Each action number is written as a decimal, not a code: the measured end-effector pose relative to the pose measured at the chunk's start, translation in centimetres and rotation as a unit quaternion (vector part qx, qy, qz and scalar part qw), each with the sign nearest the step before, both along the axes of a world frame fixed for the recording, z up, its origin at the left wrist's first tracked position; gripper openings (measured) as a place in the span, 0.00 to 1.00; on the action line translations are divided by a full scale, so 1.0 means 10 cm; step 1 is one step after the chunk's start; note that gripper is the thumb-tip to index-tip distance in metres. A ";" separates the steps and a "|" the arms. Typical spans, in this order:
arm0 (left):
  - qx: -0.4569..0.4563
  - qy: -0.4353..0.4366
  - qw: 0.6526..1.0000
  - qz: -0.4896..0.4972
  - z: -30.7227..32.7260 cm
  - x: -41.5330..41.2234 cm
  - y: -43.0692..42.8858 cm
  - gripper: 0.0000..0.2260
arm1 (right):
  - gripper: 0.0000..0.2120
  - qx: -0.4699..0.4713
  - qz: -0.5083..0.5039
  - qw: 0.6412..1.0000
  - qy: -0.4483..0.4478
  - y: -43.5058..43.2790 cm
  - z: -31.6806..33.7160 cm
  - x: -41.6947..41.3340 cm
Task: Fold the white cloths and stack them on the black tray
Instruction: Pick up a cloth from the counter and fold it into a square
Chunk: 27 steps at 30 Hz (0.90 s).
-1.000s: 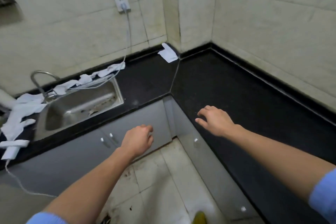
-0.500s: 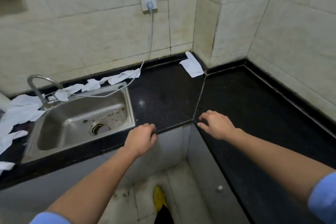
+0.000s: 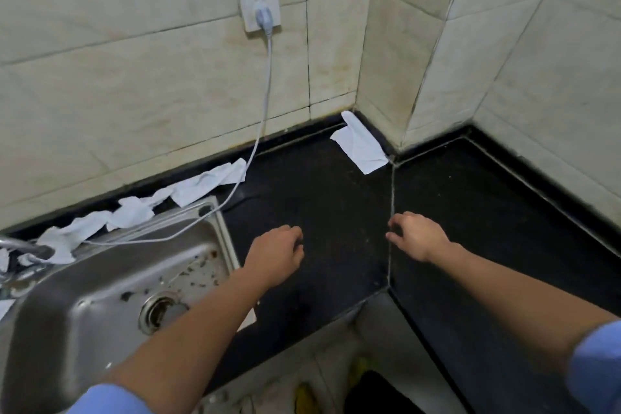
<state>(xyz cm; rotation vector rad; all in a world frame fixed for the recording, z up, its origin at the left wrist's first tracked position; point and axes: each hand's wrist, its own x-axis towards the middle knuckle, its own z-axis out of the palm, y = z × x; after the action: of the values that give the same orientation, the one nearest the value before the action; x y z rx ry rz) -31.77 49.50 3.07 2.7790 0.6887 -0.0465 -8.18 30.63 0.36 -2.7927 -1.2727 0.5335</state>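
While both hands hang over the bare black stone, the scene reads as follows, every place taken from the sink.

Sink (image 3: pixel 84 323): steel basin sunk into the black table (image 3: pixel 477 212), with specks of dirt around its drain.
Left hand (image 3: pixel 274 257): just past the sink's right rim, above the table, palm down; grip loosely curled with the fingers bent under, holding nothing.
Right hand (image 3: pixel 416 235): further right of the sink, over the seam in the table; grip half open, fingers spread and bent, holding nothing.
Folded white cloth (image 3: pixel 359 144): well beyond the sink to its far right, lying flat in the wall corner with one end propped against the dark skirting.
Crumpled white cloths (image 3: pixel 188 191): strung in a row along the wall behind the sink's far rim, unfolded.
Cable (image 3: pixel 265 84): drops from the wall socket (image 3: pixel 258 5) above the sink's far right corner and trails across that rim.
Tap (image 3: pixel 20 250): at the sink's far left, only partly in view.
Sleeves: blue, at both lower corners.
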 end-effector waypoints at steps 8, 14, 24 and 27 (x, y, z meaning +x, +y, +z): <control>-0.026 0.025 0.998 0.050 -0.21 0.34 0.54 0.08 | 0.19 -0.007 -0.002 1.000 0.020 1.04 -0.27 1.00; -0.041 0.066 0.993 0.092 -0.34 0.55 0.91 0.10 | 0.24 0.024 -0.048 0.998 0.030 1.83 -0.68 1.69; -0.068 0.135 0.983 0.106 -0.65 0.36 1.05 0.09 | 0.21 0.011 -0.124 0.990 0.063 2.20 -1.21 2.07; -0.068 0.126 0.984 0.105 -0.68 0.34 1.17 0.08 | 0.19 0.064 -0.118 0.987 0.085 2.23 -1.01 1.92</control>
<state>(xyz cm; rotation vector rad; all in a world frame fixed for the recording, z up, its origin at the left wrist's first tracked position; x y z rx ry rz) -28.35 61.24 -3.68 2.5788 0.9959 -0.3930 11.02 52.98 -9.74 -2.6736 -0.8969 0.6340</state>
